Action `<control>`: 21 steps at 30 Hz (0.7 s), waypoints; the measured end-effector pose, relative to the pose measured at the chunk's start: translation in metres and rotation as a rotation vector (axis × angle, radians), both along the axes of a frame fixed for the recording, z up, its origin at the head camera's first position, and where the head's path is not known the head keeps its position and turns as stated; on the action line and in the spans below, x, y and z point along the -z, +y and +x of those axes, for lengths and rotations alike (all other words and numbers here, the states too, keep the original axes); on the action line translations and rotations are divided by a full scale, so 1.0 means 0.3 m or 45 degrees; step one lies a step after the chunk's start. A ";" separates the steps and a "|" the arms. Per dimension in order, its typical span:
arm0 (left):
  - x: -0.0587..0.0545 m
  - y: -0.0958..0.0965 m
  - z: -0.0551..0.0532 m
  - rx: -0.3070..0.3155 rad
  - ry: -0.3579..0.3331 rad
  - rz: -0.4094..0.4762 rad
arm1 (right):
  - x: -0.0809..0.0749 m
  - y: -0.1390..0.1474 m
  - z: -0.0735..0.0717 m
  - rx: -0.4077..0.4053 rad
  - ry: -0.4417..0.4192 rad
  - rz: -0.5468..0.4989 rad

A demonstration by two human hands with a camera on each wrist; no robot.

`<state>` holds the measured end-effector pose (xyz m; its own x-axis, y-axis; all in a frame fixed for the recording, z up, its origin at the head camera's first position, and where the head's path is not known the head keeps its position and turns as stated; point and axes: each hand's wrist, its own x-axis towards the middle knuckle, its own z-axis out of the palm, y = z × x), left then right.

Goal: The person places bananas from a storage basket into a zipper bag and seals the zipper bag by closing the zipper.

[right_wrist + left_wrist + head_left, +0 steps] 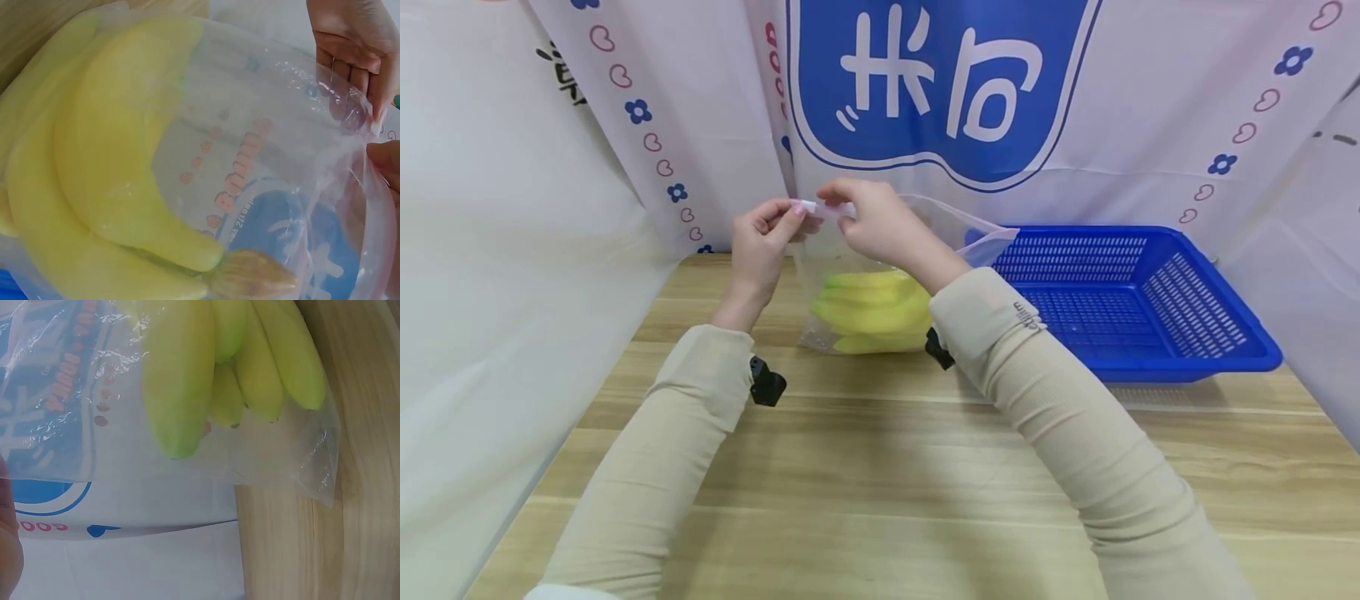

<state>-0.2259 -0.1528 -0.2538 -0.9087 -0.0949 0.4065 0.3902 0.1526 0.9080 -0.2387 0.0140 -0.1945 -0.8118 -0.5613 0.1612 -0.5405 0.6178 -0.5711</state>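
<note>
A clear zip bag [820,258] stands on the table with a bunch of yellow bananas [880,304] inside. My left hand [763,246] pinches the top left corner of the bag between thumb and index finger, at a small white piece on the pinkish zip strip. Just to its right, my right hand [880,221] holds the same strip between thumb and curled fingers. Toward the right end the mouth of the bag gapes. The right wrist view shows the banana stem [250,275] through the plastic, and the left wrist view shows the banana tips [178,440].
A blue slotted plastic basket [1187,367] stands to the right of the bag on the wooden table [850,500]. Behind it hangs a white printed cloth [715,100] with a blue emblem. White cloth also borders the left side.
</note>
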 end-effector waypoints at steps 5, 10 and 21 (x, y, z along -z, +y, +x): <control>0.000 0.000 0.002 -0.013 0.013 -0.051 | -0.002 0.004 -0.002 -0.007 -0.023 0.008; -0.001 0.002 0.005 -0.049 0.005 -0.115 | 0.001 0.011 -0.006 -0.038 -0.024 0.000; -0.003 0.009 0.010 -0.053 0.033 -0.099 | 0.015 0.018 -0.014 -0.045 0.023 0.036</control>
<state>-0.2228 -0.1500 -0.2530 -0.8938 -0.1001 0.4371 0.4049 0.2387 0.8826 -0.2430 0.0192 -0.1990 -0.7887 -0.5938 0.1592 -0.5720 0.6140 -0.5440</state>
